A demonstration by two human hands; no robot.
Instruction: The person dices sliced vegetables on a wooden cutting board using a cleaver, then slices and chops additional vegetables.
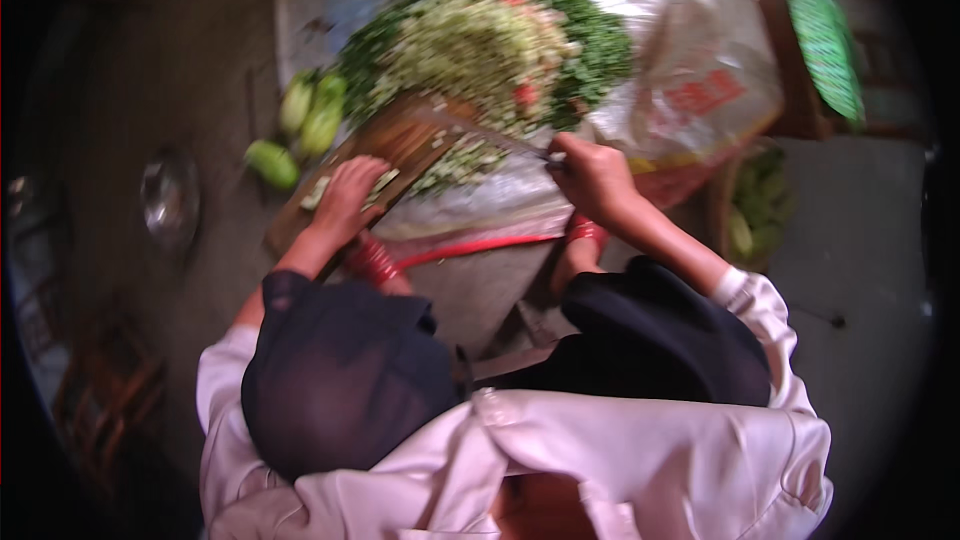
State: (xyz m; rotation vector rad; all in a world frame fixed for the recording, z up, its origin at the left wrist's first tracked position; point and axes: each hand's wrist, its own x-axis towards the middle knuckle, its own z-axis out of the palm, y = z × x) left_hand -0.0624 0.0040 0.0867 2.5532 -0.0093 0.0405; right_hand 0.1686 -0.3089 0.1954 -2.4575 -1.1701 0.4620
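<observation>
My left hand rests over the near end of a long wooden cutting board, on pale cut vegetable pieces; whether it grips any is unclear. In my right hand is the handle of a knife, its blurred blade reaching left over the board's far end. A few pale bits lie near the blade. Just beyond the board spreads a heap of chopped pale green vegetable, with some red pieces in it. Chopped dark green leaves surround the heap on a plastic sheet.
Several whole green gourd-like vegetables lie left of the board. Farther left is a shiny metal bowl on the floor. On the right are a crumpled woven sack, a green mesh item and a container of green vegetables.
</observation>
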